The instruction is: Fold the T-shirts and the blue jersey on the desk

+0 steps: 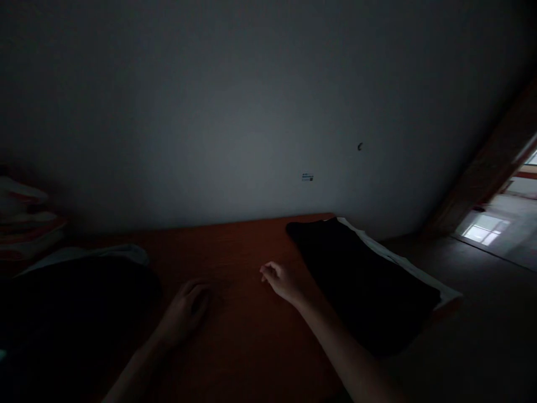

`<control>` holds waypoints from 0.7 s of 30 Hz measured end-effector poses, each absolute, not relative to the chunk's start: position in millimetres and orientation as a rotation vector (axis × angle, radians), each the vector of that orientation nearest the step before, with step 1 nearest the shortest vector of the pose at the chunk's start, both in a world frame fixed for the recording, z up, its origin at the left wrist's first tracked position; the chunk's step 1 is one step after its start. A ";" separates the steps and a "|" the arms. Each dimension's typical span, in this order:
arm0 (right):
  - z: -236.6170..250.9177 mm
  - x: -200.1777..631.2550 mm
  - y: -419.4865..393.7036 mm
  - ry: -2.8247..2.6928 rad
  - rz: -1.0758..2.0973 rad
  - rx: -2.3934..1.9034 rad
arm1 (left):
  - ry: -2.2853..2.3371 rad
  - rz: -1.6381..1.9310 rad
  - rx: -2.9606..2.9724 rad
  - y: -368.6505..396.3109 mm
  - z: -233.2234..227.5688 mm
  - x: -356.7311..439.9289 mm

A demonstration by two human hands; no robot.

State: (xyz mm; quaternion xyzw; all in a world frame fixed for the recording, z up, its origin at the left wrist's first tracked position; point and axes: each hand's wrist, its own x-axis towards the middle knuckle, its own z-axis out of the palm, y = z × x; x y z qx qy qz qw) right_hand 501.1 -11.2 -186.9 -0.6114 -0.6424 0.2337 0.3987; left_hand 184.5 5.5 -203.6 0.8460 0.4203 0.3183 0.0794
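The scene is dim. My left hand [184, 310] is over the reddish-brown tabletop [235, 246], its fingers loosely curved and the thumb apart from them, holding nothing. To its right is my right hand [280, 280], fingers curled in towards the thumb, with nothing visible in them. Nearest to this hand lies a flat black cloth [361, 280], spread along the table's right side over a pale cloth [396, 258] that shows at its far edge. On the left, a dark heap of cloth [84, 302] sits close to my left hand.
Behind the table rises a plain grey wall [235, 123] with a small printed label [307, 177] and a dark hook-like mark [359, 146]. Red-and-white stacked bundles [29, 224] stand at far left. A doorway with shiny floor [486, 228] opens at the right.
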 end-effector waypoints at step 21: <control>-151.0 686.7 -62.3 -1.118 0.039 -2.524 | 1.181 0.859 2.570 2.7 -193.0 189.0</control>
